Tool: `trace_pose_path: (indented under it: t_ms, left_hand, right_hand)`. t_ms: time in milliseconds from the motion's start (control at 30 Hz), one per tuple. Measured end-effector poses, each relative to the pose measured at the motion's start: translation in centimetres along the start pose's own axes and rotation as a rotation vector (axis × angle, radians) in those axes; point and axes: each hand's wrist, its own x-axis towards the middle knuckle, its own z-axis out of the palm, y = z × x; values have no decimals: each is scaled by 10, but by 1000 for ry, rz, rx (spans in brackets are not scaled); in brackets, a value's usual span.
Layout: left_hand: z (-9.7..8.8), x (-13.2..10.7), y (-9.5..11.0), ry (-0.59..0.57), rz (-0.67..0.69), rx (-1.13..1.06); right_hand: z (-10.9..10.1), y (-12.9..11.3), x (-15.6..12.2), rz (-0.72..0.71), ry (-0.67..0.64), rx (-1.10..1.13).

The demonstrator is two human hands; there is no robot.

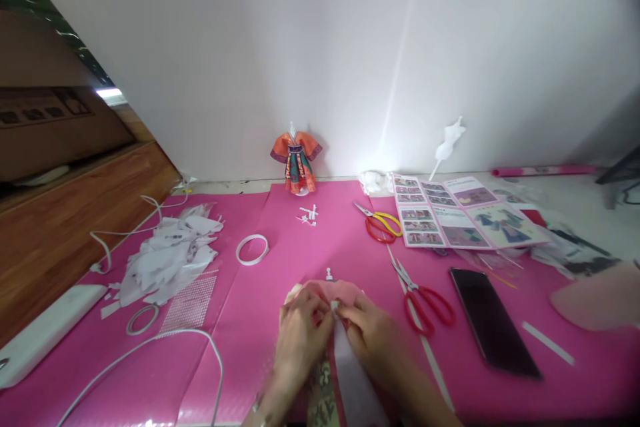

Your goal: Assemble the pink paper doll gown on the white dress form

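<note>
Left hand (304, 321) and right hand (373, 333) pinch a doll dress (353, 373) at the near edge of the pink mat (240, 347); seemingly light, soft, easily creased, best held by its trim (335, 377).

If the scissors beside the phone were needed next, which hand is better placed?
Probably the right hand: the scissors lie to its right, farther from the left hand, though both hold fabric.

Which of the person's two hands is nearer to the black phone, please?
Right. The right hand is left of the phone, with the red-handled scissors between; the left hand is farther left.
</note>
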Motion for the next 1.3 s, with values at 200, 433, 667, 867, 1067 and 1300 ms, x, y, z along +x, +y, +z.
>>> trace_pose_path:
  t_ms: [200, 433, 667, 867, 1067, 1300]
  left_hand:
    - [1, -1, -5, -5, -5, -58]
    - [-1, 1, 0, -5, 25, -44]
    - [-1, 1, 2, -23, 34, 28]
    - [1, 3, 3, -10, 23, 72]
    - [2, 2, 3, 1, 57, 64]
    - [0, -4, -3, 23, 30, -9]
  right_hand:
    - [4, 3, -2, -10, 15, 22]
    - [-7, 6, 15, -53, 37, 147]
    - [-11, 13, 42, -134, -107, 62]
    - [-6, 19, 45, -141, -133, 13]
    - [-3, 21, 46, -162, -119, 32]
    - [-3, 20, 43, -173, -89, 17]
